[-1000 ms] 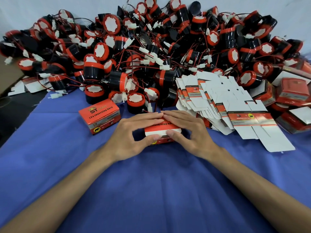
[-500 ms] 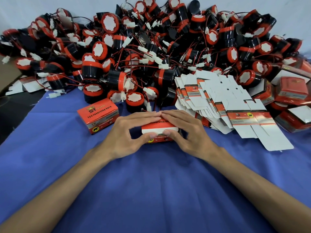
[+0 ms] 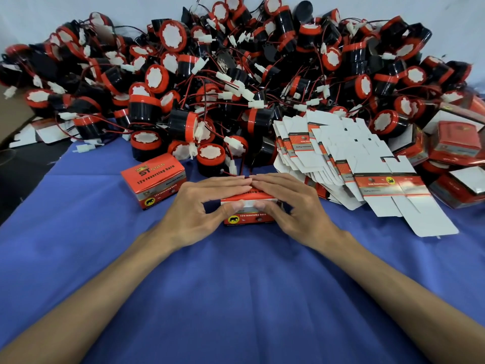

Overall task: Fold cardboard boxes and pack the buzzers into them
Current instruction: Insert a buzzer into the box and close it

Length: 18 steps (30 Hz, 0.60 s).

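The small red-and-white cardboard box (image 3: 249, 220) sits on the blue-clothed desk (image 3: 236, 298), at the middle of the view. The left hand (image 3: 194, 214) and right hand (image 3: 296, 214) grip it from either side, fingers laid flat over its top and meeting fingertip to fingertip, thumbs pressing the white flap on its near face. What is inside it cannot be seen. At ten o'clock from it, just beside the left hand, stands a closed red printed box (image 3: 154, 179). At two o'clock lies a fanned stack of flat unfolded box blanks (image 3: 341, 164). From nine to two o'clock behind these spreads a heap of black-and-red round buzzers (image 3: 236, 88) with red wires and white plugs. At three o'clock more red boxes (image 3: 456, 145) are piled.
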Available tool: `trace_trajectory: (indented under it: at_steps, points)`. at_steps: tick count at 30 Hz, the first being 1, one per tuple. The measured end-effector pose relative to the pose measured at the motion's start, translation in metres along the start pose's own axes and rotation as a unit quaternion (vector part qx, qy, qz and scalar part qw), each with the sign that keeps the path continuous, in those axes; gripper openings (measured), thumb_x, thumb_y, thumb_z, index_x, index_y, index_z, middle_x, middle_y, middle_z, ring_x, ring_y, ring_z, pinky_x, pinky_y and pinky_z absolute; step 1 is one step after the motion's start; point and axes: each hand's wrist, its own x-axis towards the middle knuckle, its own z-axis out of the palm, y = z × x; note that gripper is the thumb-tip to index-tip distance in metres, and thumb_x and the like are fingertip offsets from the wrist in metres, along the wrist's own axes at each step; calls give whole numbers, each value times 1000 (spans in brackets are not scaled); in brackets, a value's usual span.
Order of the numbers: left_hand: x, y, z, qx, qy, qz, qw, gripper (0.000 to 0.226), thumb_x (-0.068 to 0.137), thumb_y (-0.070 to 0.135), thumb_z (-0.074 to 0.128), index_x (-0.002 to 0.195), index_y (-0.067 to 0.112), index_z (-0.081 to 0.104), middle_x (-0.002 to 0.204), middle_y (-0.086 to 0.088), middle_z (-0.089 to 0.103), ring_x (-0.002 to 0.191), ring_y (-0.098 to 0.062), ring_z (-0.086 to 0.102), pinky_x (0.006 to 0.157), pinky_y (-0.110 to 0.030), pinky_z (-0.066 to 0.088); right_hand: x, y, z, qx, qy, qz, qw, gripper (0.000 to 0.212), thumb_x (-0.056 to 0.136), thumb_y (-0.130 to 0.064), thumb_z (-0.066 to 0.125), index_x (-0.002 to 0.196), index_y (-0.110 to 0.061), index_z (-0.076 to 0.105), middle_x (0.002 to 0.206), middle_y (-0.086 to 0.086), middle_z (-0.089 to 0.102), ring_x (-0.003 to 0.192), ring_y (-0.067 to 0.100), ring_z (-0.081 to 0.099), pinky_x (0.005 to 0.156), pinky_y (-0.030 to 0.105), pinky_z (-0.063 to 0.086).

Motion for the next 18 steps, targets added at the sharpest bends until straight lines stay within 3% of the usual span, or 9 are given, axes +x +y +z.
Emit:
trace_trajectory:
  at_steps: [9,18]
  points:
    - [1,1,-1,11,2,6,1000,37,85,23,65,118,5,64,119,3,64,119,-4,56,101,-19,44,-1,0,1,-4,4,-3,1000,33,83,-15,71,109,6,68,113,16,69,107,29,65,93,37,52]
    - [1,1,0,-25,9,-13,1000,36,87,29,62,118,12,63,118,12,63,117,4,56,97,-14,44,0,-2,0,-7,18,3,1000,33,87,-21,65,108,4,69,109,13,71,102,26,67,91,33,53]
